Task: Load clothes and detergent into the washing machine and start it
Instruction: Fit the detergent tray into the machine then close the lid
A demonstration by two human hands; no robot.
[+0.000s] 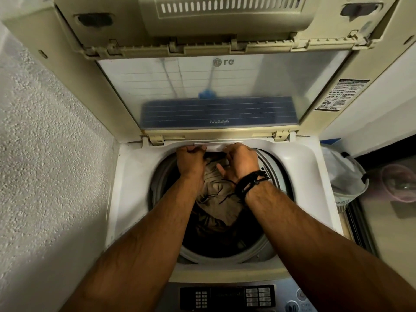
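Observation:
A top-loading washing machine (135,176) stands with its folding lid (216,86) raised. Beige and dark clothes (216,192) lie piled in its drum. Both my hands reach across the drum to its far rim. My left hand (190,159) curls its fingers round the edge of a white drawer panel (215,147) at the back of the opening. My right hand (242,161), with dark bands on the wrist, grips the same panel from the right. The control panel (227,297) with buttons lies at the near edge.
A rough white wall (45,154) closes in on the left. To the right stand a basket lined with a plastic bag (344,176) and a pink tub (399,183) on the floor. A blue mop shows through the lid's window.

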